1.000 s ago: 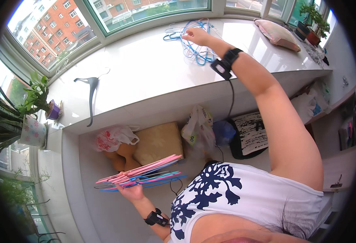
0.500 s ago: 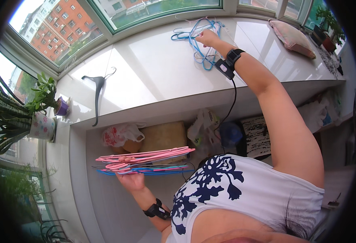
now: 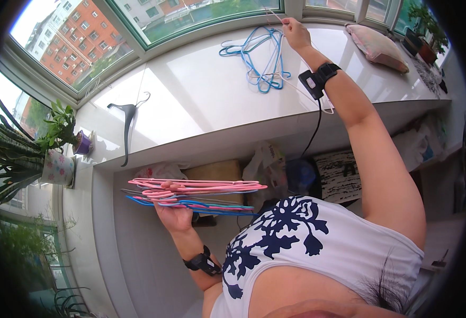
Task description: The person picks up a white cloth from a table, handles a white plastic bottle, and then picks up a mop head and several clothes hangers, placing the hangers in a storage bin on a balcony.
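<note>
My left hand [image 3: 175,216] is wrapped round a bundle of clothes hangers [image 3: 212,185], mostly pink with several blue ones, in front of the open shelf space. Out over the white ledge, my right hand [image 3: 296,36] is closed on a thin pale pink hanger [image 3: 330,111], part of it hidden behind my wrist and forearm. Just left of that hand, a tangle of blue hangers [image 3: 254,50] lies on the ledge. A single black hanger [image 3: 128,119] rests farther left, apart from both hands.
White ledge [image 3: 201,90] runs below the windows. Potted plants [image 3: 58,164] stand at its left end; a cushion [image 3: 376,47] lies at the right. Underneath are plastic bags [image 3: 265,164] and a brown box [image 3: 217,175]. A cable hangs from my right wrist device [image 3: 312,82].
My right hand has moved up and right from the blue pile, drawing the pale pink hanger out. My left hand has risen slightly with its bundle.
</note>
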A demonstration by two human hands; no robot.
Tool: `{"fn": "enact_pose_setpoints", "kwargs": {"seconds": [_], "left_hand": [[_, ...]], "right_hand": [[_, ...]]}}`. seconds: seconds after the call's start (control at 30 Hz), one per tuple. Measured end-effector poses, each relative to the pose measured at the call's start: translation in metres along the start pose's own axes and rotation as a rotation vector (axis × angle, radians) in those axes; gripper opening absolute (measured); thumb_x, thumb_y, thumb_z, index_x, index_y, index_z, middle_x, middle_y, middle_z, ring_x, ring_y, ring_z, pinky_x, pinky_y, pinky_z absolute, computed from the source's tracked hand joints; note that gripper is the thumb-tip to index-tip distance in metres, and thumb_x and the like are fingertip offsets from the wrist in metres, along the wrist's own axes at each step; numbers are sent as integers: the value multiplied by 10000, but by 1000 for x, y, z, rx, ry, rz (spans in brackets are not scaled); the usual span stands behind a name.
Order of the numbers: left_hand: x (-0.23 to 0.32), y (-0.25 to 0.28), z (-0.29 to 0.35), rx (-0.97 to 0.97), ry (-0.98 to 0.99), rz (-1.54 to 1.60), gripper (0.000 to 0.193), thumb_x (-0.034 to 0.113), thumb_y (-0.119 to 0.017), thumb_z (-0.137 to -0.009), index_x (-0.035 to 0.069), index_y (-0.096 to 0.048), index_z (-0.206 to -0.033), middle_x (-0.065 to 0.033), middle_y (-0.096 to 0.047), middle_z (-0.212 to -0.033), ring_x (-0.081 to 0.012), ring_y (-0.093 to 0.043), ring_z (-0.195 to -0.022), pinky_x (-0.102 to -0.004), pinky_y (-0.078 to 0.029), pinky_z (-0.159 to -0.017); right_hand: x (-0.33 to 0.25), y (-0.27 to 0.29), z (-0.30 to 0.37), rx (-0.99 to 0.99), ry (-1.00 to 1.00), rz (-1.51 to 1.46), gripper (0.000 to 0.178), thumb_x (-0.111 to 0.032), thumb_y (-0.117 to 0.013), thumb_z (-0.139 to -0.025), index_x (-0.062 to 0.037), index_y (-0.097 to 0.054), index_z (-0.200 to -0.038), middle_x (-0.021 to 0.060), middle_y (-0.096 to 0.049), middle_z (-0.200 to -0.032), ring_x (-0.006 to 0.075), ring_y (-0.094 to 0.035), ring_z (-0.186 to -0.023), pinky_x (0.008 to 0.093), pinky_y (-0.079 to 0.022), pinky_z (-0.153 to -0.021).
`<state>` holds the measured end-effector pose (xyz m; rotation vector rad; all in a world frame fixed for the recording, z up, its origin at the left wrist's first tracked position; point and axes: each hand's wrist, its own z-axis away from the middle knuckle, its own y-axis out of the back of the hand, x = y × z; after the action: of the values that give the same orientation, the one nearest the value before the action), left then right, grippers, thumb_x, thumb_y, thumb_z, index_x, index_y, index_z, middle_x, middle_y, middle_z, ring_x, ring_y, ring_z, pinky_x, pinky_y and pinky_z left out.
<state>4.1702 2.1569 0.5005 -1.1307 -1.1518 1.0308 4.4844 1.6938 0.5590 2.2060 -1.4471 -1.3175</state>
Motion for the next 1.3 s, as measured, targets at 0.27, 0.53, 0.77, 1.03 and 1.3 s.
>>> {"fn": "enact_pose_setpoints", "kwargs": {"seconds": [0.27,0.53,0.77,1.03,1.3], "left_hand": [[2,-1,12,4,-61,-72,323,361,-594,-839,87,-533,-998,-61,-563,-957,-183,-540,-951,-346,-402,-920],[12,2,12,-70,-134,-141,427,353,-513,-889,60,-510,-1199,-101,-582,-1152,-217,-552,-988,-405,-408,-949],[-16,-14,-19,-179,-11,3,539,349,-427,-929,33,-322,-1353,-148,-343,-1401,-297,-410,-1240,-484,-342,-1029],[-20,-5,-12,-129,-103,-156,587,296,-498,-884,46,-290,-1372,-99,-356,-1401,-273,-358,-1279,-483,-258,-1068],[-14,9,-6,-249,20,67,520,169,-654,-769,130,-448,-1245,-22,-509,-1208,-213,-451,-1185,-520,-250,-1069]], "right_hand": [[-11,60,31,220,433,40,229,-170,-523,-866,-141,-597,-1080,103,-632,-721,266,-622,-639,336,-484,-556],[-101,81,110,-289,503,-517,292,-71,-547,-891,-74,-560,-1183,-55,-298,-602,45,-268,-534,207,-247,-476],[-161,55,246,-820,390,-819,292,-53,-537,-875,-61,-561,-1166,-17,-398,-584,58,-341,-522,208,-300,-480],[-166,50,265,-1075,508,-848,339,-84,-558,-858,-88,-544,-1197,118,-610,-760,167,-542,-597,275,-453,-594],[-147,54,234,-1100,636,-560,493,-322,-580,-859,-129,-452,-1294,119,-568,-1095,241,-586,-878,334,-475,-765]]}}
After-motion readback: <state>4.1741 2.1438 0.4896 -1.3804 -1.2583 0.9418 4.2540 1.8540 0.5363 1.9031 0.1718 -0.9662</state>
